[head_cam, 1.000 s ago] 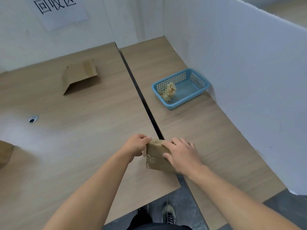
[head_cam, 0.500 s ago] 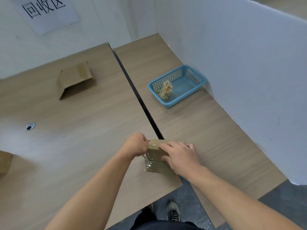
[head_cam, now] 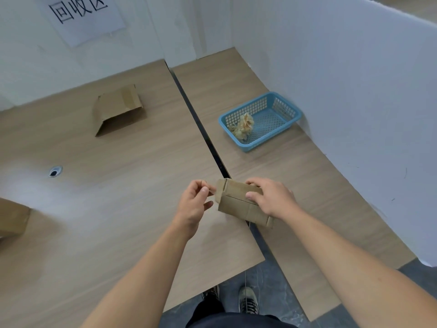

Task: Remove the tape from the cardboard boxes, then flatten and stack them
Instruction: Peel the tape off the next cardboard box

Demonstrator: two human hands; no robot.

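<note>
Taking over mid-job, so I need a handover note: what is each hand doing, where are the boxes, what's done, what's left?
Left hand pinches a tape strip at the small box's left end.
Right hand grips that box from above, by the seam between the tables.
Done: one flattened box far left; tape wads in the basket.
Left: finish peeling, flatten, stack; another box waits at the left edge.

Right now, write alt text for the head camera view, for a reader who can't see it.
A person's right hand grips a small cardboard box over a wooden table while the left hand pinches a thin tape strip at the box's left end. Farther back lie a partly flattened cardboard box and a blue basket holding crumpled tape.
</note>
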